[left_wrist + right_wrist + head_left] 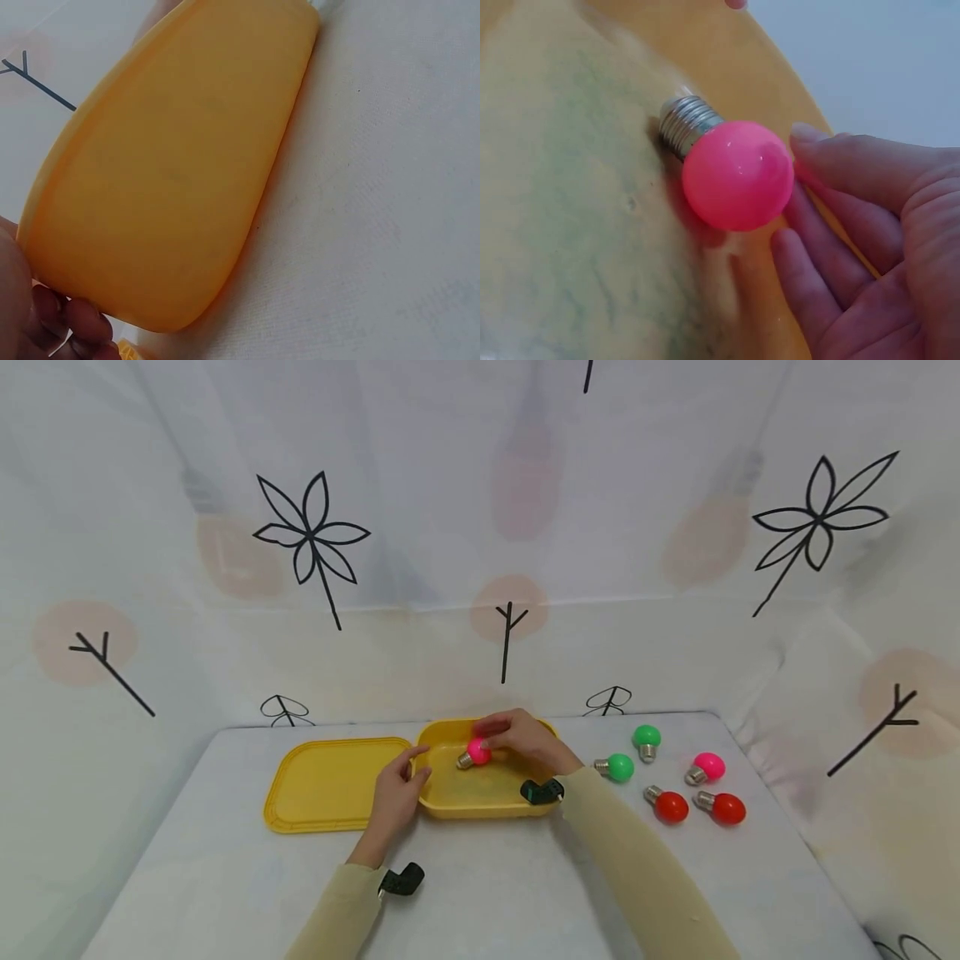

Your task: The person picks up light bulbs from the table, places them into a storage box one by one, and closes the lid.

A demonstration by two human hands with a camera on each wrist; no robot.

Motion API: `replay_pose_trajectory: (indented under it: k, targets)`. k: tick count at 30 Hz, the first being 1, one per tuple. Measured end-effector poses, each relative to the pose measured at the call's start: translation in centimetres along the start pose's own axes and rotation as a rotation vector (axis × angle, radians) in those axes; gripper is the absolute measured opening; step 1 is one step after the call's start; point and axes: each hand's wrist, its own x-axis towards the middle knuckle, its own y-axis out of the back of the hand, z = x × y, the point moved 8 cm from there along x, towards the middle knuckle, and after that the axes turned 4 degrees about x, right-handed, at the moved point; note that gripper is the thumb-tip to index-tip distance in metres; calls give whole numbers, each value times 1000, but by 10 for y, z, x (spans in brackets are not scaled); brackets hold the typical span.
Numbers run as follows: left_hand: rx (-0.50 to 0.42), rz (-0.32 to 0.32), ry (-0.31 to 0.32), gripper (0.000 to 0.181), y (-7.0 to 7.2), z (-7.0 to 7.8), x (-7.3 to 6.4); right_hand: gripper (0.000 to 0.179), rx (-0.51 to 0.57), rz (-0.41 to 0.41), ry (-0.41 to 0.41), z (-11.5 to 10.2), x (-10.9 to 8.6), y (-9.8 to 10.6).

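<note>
A pink light bulb (477, 752) with a silver screw base lies tilted inside a yellow plastic tray (480, 812). My right hand (522, 737) reaches over the tray and pinches the bulb's round end; in the right wrist view, the thumb (847, 161) and fingers meet the pink globe (739, 176), with some fingertips hidden behind it. At the tray's left end, my left hand (397, 793) grips the rim. The left wrist view shows its curled fingers (82, 319) against the tray's outer wall (172, 165).
A flat yellow lid (330, 785) lies left of the tray. To the right are two green bulbs (619, 767), another pink bulb (708, 767) and two red bulbs (670, 807). Patterned white cloth (420, 652) rises behind the white table (480, 893).
</note>
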Motion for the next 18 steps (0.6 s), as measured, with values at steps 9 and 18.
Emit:
replay_pose_trajectory:
  k: [9, 18]
  targets:
    - [8, -1, 27, 33, -1, -2, 0, 37, 19, 16, 39, -9, 1, 1]
    - [4, -2, 34, 31, -1, -3, 1, 37, 36, 12, 75, -21, 4, 1]
